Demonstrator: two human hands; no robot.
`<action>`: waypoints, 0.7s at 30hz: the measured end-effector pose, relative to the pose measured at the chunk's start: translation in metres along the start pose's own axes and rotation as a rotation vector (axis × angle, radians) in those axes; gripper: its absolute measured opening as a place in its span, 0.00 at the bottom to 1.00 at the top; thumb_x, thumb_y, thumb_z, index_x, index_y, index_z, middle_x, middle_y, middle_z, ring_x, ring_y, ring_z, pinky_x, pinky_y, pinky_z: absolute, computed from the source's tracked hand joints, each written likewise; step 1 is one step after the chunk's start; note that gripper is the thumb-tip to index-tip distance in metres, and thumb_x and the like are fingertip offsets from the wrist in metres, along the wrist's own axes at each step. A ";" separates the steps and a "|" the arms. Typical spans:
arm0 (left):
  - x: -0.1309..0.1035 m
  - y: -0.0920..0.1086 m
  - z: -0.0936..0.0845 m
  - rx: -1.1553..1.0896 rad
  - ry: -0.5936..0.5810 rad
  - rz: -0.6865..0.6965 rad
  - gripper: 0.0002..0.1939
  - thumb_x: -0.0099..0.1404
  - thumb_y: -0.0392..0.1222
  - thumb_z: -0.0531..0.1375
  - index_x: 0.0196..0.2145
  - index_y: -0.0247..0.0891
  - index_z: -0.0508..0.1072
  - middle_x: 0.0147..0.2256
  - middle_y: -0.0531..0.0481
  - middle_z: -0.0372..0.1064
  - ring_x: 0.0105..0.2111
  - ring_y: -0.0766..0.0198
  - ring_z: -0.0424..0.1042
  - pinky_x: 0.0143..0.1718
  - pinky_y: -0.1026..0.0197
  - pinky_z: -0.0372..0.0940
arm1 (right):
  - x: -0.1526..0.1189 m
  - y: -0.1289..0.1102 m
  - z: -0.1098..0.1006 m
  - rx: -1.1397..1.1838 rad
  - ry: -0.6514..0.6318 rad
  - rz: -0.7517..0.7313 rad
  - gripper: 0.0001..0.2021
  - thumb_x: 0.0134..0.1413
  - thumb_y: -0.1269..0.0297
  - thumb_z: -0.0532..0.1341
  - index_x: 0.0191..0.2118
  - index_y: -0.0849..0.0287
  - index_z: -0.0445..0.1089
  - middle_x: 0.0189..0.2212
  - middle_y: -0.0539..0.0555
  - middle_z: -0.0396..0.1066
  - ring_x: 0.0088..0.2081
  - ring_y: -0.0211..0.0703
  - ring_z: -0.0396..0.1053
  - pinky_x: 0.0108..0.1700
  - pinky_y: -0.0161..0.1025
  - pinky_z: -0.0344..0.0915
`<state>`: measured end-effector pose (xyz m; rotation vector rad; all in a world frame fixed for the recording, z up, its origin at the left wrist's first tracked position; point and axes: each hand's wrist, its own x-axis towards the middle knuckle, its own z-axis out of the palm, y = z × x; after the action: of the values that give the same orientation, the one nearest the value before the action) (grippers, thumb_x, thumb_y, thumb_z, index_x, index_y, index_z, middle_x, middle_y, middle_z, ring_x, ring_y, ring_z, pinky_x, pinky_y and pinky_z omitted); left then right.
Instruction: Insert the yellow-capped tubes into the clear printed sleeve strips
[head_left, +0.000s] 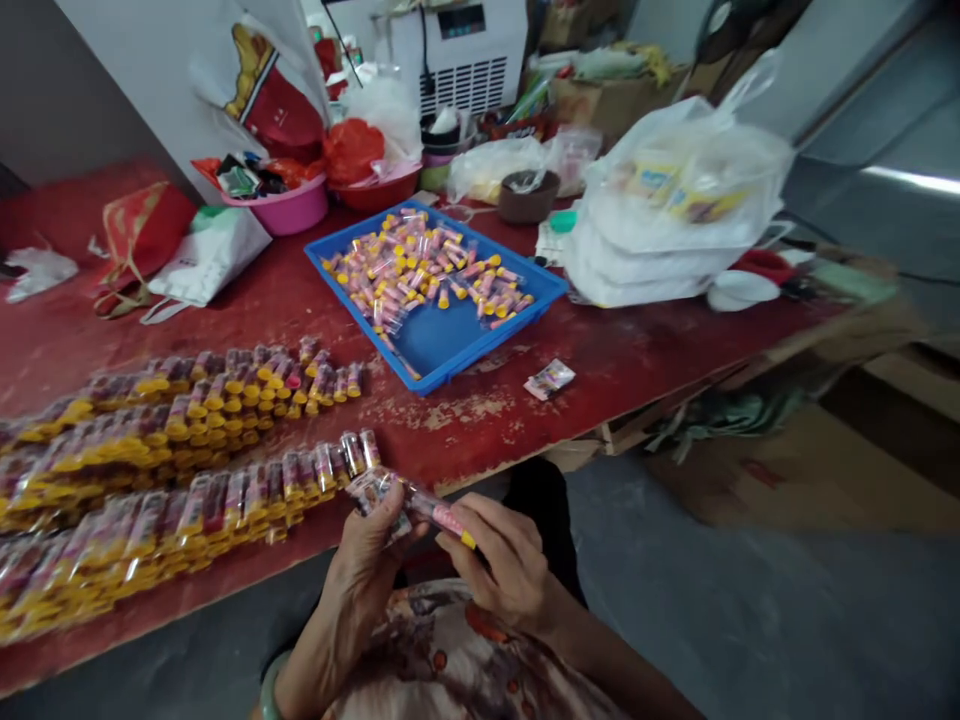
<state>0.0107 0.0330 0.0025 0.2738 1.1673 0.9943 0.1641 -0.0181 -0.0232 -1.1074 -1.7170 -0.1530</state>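
Above my lap, at the table's front edge, my left hand [375, 545] pinches a small stack of printed cards [382, 500] under its thumb. Fingers of my right hand [502, 560] close round a pink tube with a yellow cap [452, 522], whose clear wrapper reaches over to the cards. Wrapped tubes with yellow ends lie in long stacked rows [247, 490] left of my hands. Beyond my hands a blue tray [442, 350] holds a loose heap of pink and yellow tubes [420, 260]. Another small stack of cards [550, 380] lies right of the tray.
White plastic bags with boxes [667, 220] stand at the table's right. Behind the tray are a brown bowl [529, 198], a pink basin [289, 207] and a red basin [375, 192]. Red and white bags [210, 255] lie at the back left. The red table's edge [517, 455] runs diagonally.
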 end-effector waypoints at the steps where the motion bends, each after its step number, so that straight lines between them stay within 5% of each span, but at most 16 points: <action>1: 0.001 -0.001 0.000 0.015 0.019 0.013 0.20 0.42 0.39 0.74 0.31 0.35 0.71 0.27 0.55 0.72 0.26 0.67 0.72 0.27 0.64 0.72 | 0.000 0.000 0.000 -0.059 -0.019 -0.044 0.16 0.53 0.71 0.64 0.48 0.68 0.68 0.39 0.61 0.74 0.40 0.42 0.73 0.42 0.37 0.72; 7: 0.006 -0.007 0.001 0.062 0.023 0.102 0.24 0.35 0.41 0.76 0.29 0.33 0.72 0.25 0.53 0.72 0.23 0.67 0.70 0.25 0.65 0.70 | 0.002 -0.002 0.002 -0.182 0.016 -0.189 0.05 0.53 0.71 0.64 0.37 0.63 0.71 0.36 0.56 0.75 0.41 0.42 0.73 0.41 0.37 0.72; 10: 0.009 -0.007 -0.001 0.088 0.013 0.119 0.23 0.36 0.41 0.75 0.29 0.32 0.72 0.25 0.52 0.72 0.24 0.67 0.70 0.26 0.66 0.69 | 0.000 0.002 0.007 -0.211 0.027 -0.226 0.07 0.52 0.69 0.64 0.38 0.66 0.71 0.35 0.59 0.74 0.36 0.40 0.73 0.35 0.36 0.72; 15: 0.011 -0.002 0.001 0.115 -0.019 0.105 0.20 0.44 0.43 0.73 0.33 0.35 0.72 0.29 0.54 0.73 0.26 0.67 0.71 0.31 0.64 0.70 | -0.006 0.004 0.012 -0.109 0.104 -0.099 0.05 0.53 0.74 0.60 0.37 0.64 0.71 0.35 0.58 0.74 0.38 0.42 0.72 0.37 0.38 0.72; 21: 0.010 -0.002 0.009 0.086 -0.003 0.081 0.21 0.42 0.40 0.74 0.34 0.36 0.73 0.27 0.54 0.73 0.26 0.65 0.73 0.28 0.63 0.70 | 0.003 -0.001 0.003 -0.106 0.134 -0.026 0.06 0.53 0.76 0.58 0.35 0.61 0.70 0.34 0.55 0.74 0.40 0.43 0.72 0.38 0.38 0.71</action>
<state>0.0201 0.0425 -0.0015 0.3931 1.2057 1.0154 0.1612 -0.0150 -0.0220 -1.1264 -1.6196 -0.3302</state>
